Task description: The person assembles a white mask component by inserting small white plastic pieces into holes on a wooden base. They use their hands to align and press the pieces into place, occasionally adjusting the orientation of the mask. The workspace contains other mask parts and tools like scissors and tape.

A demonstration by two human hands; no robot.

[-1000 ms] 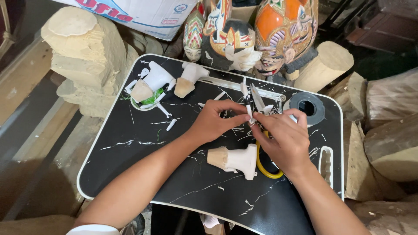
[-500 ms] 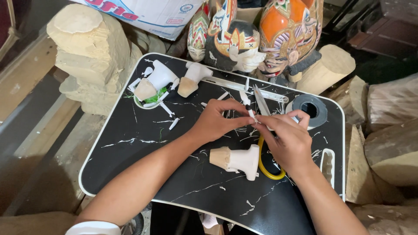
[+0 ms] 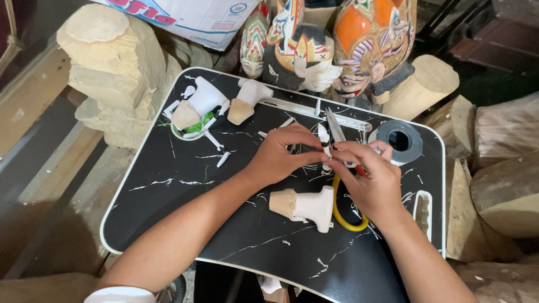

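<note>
1. The left hand (image 3: 278,157) is pinching a small white strip (image 3: 323,141) above the black marble-patterned lap tray (image 3: 168,191).
2. The right hand (image 3: 368,179) is gripping yellow-handled scissors (image 3: 339,168), the blades seemingly meeting the strip.
3. A white-painted wooden piece (image 3: 306,206) is lying just below.

I see both my forearms bare, no watch or ring on the left hand (image 3: 281,154) or the right hand (image 3: 368,182). A white sleeve edge (image 3: 120,294) shows at my left upper arm.
</note>
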